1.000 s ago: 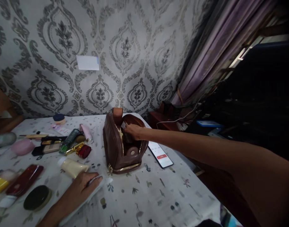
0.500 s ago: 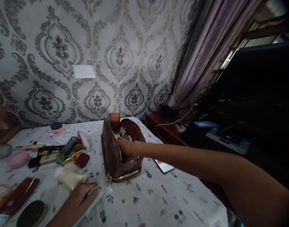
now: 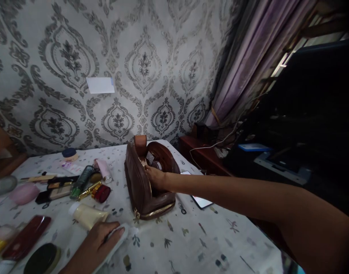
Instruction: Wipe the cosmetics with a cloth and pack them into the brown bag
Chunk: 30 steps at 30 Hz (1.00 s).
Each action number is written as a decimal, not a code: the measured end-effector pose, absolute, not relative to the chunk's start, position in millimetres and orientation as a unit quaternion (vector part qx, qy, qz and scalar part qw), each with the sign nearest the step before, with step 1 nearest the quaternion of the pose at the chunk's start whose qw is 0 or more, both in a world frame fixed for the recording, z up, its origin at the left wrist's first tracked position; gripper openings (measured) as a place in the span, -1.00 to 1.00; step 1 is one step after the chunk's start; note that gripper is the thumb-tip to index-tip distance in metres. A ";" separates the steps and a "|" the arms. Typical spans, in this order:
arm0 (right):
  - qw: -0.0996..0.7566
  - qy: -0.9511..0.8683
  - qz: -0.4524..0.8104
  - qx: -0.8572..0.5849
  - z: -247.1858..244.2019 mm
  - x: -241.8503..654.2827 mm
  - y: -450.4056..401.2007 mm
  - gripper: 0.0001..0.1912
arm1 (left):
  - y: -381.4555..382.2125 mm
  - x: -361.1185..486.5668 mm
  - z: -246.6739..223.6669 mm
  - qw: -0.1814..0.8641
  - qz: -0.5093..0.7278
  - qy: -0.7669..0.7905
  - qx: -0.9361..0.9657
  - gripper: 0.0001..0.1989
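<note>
A brown toiletry bag (image 3: 137, 182) stands unzipped on the table, a few small items showing inside it. My right hand (image 3: 156, 178) reaches into its opening, the fingers mostly hidden by the bag's side. At the table's near side, my left hand (image 3: 101, 238) is closed on a thin white wipe (image 3: 123, 233) that lies along its palm. Just beyond that hand lies a cream-coloured tube (image 3: 87, 215) with a white cap.
Cosmetics crowd the left: a green-capped bottle (image 3: 82, 182), a pink tube (image 3: 103, 170), a red jar (image 3: 102, 193), a dark red bottle (image 3: 27, 238) and a round dark-lidded jar (image 3: 43, 258). A phone (image 3: 202, 201) lies under my right forearm. A patterned wall stands behind.
The view has shifted slightly, so everything sits a little differently in frame. My right hand stays in the bag, and my left hand keeps hold of the wipe.
</note>
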State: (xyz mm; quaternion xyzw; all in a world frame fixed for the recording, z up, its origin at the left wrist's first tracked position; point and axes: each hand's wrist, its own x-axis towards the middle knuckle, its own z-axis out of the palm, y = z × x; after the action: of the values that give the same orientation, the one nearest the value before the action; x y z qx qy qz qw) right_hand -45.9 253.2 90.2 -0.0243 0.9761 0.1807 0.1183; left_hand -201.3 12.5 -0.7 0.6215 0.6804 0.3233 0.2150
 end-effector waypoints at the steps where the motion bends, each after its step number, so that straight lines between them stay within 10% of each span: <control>1: 0.121 0.976 0.180 -0.015 94.7 -45.2 252.4 -0.78 | 13.3 -199.8 1.2 0.213 0.318 0.679 0.627 -0.50; 30: 0.137 0.945 0.167 0.244 155.9 -20.9 252.7 -0.67 | 17.8 -196.9 22.0 0.257 0.279 0.653 0.656 -0.52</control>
State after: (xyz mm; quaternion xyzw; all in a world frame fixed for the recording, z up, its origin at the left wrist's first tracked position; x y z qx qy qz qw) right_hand -20.9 252.7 155.9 0.2440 0.9453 0.1673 0.1373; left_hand -196.9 17.8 22.0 0.6561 0.6527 0.2787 0.2567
